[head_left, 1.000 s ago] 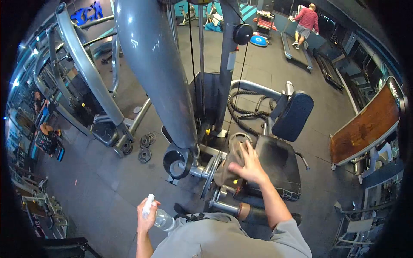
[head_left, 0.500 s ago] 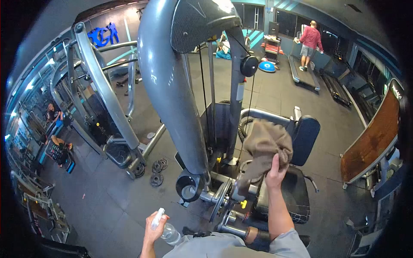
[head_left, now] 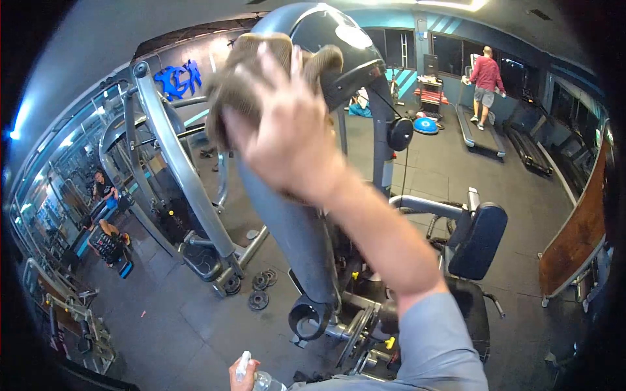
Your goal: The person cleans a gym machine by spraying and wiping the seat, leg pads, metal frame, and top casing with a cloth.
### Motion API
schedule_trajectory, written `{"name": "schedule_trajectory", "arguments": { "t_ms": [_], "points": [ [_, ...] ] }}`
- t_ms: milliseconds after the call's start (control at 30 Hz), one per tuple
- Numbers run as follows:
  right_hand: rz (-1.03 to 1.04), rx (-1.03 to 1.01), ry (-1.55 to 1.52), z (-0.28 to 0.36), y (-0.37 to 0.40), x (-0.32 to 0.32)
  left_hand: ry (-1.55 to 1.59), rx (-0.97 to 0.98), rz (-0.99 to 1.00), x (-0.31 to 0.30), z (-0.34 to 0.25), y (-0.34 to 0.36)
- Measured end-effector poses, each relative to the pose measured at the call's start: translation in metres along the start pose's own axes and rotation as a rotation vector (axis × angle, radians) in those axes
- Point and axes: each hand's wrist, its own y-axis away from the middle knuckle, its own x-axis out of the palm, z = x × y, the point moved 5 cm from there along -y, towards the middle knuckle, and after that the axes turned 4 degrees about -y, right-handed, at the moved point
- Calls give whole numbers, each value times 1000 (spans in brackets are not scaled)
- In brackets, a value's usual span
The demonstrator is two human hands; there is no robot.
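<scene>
My right hand point(head_left: 287, 130) is raised over the grey curved column of a weight machine point(head_left: 280, 228). It holds a brown cloth point(head_left: 244, 94) against the column's upper part, fingers spread across the fabric and somewhat blurred. Part of the column is hidden behind the hand and cloth. Low at the bottom edge, my left hand point(head_left: 242, 378) grips a clear spray bottle point(head_left: 267, 383) near its white trigger head; the lower part of the bottle is cut off by the frame.
The machine's black seat point(head_left: 466, 313) and backrest point(head_left: 479, 241) stand to the right. Weight plates point(head_left: 259, 300) lie on the floor at left, near another machine point(head_left: 176, 150). A person in a red top point(head_left: 486, 75) is on a treadmill point(head_left: 479, 133); another person point(head_left: 104, 189) sits far left.
My right hand has moved up and left with the cloth, from above the seat to the column's upper part. My left hand with the bottle now appears lower in the view.
</scene>
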Motion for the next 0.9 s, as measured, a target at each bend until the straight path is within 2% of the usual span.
{"name": "schedule_trajectory", "arguments": {
  "t_ms": [67, 100, 133, 167, 200, 233, 267, 300, 333, 367, 400, 467, 533, 600, 633, 667, 700, 733, 767, 800, 867, 900],
  "points": [
    [7, -6, 18, -30, -48, -3, -57, 17, -62, -7, -4, -3],
    [2, 89, -88, -65, -79, -1, -40, 17, -88, -7, -5, -1],
    [-8, 197, -191, -100, -106, -2, -35, 18, -107, -13, -6, 2],
    [33, 336, -110, -118, -128, -14, -23, 32, -106, -17, -12, 3],
    [179, 633, -472, -110, -117, -36, -18, 40, -129, -21, -15, 3],
    [101, 522, 77, -147, -145, -37, -12, 48, -154, -26, -18, 4],
    [-74, 296, 270, -184, -161, -23, -7, 54, -180, -32, -20, 5],
    [85, 399, 254, -166, -160, -28, -4, 87, -185, -42, -24, 2],
    [108, 423, 197, -147, -147, -25, 2, 115, -187, -52, -39, -1],
    [130, 449, 142, -126, -134, -24, 7, 204, -181, -64, -60, -2],
    [2, 400, 46, -111, -116, -17, 8, 299, -173, -80, -104, -4],
    [-206, 37, 91, -48, -50, -20, 61, 498, -168, -106, -182, -11],
    [-214, -148, 12, -33, 3, -11, -81, 631, -111, -122, -261, -13],
    [-243, -23, 32, -56, 18, -21, -147, 732, -89, -129, -327, -18],
    [-284, 73, -68, -83, 13, -24, -137, 807, -53, -129, -358, -23],
    [-347, 134, -9, -111, 5, -27, -126, 879, -17, -128, -389, -29],
    [-270, 334, -155, -133, -6, -37, -146, 918, -7, -125, -420, -35],
    [-222, 414, -87, -167, -19, -38, -165, 958, 2, -122, -449, -41],
    [-54, 567, -133, -195, -28, -39, -133, 920, -2, -117, -473, -49],
    [77, 719, -34, -212, -34, -44, -100, 883, -5, -111, -496, -55],
    [-57, 658, -149, -231, -37, -46, -67, 878, 41, -98, -539, -65],
    [-72, 667, -159, -239, -37, -44, -422, 1317, -113, -98, -565, -75]
  ]
}}
